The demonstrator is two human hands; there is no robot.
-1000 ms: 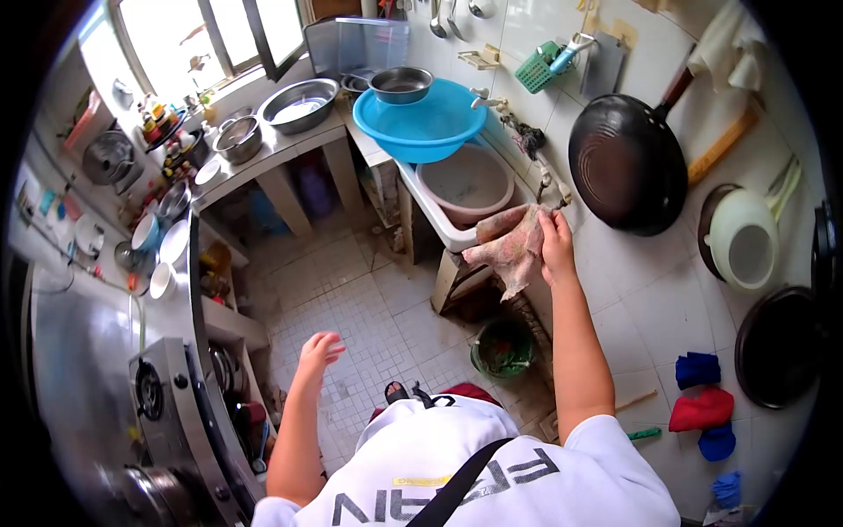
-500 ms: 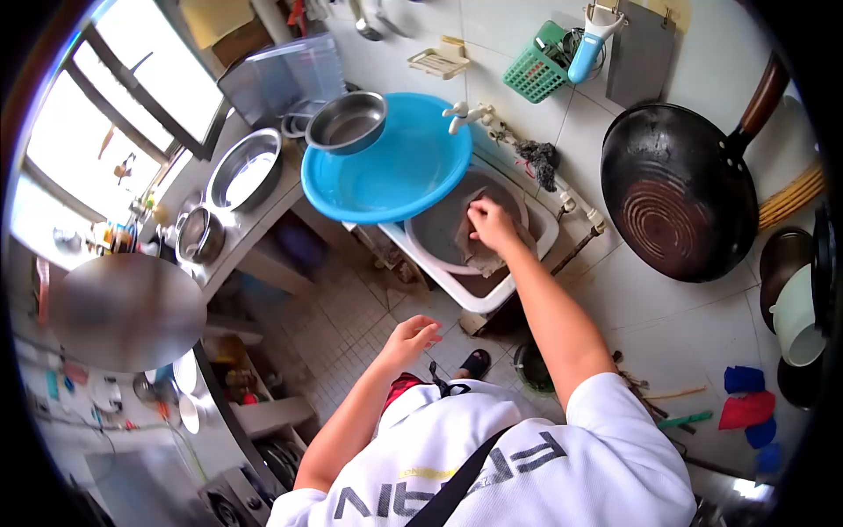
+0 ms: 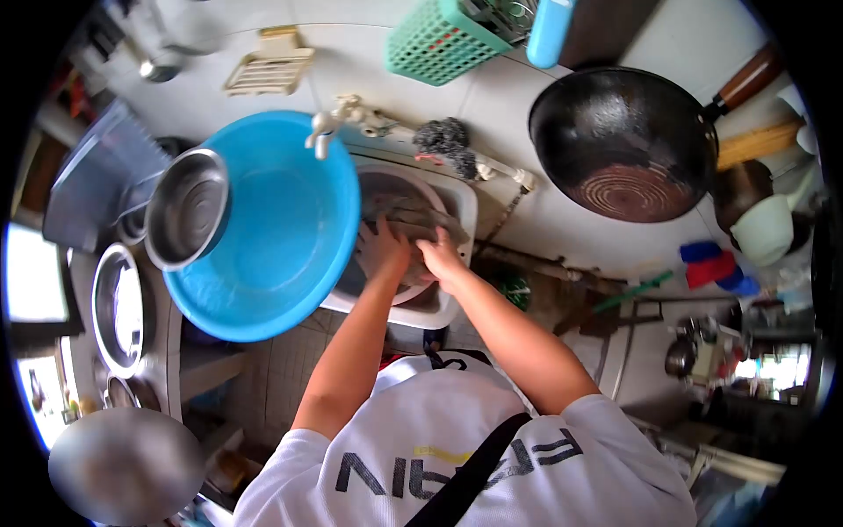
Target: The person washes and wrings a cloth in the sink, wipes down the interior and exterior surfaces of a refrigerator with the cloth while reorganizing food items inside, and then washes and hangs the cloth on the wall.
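Both my hands reach into a pinkish basin (image 3: 425, 186) that stands in the white sink (image 3: 464, 211). A wet, greyish-brown cloth (image 3: 413, 218) lies in the basin, its folds under and between my hands. My left hand (image 3: 383, 253) rests on the cloth's left part with its fingers spread. My right hand (image 3: 441, 257) is at the cloth's right part, thumb and fingers closed on its edge. The cloth hides some of the fingertips.
A large blue basin (image 3: 281, 220) overlaps the sink's left side, a metal bowl (image 3: 187, 208) on its rim. Behind are a tap (image 3: 323, 132) and pipes (image 3: 500, 172). A wok (image 3: 623, 145) and green basket (image 3: 443, 44) hang on the wall.
The view has turned and come closer to the sink. My right hand brought the cloth down into the basin. My left hand has moved from beside my body onto the cloth.
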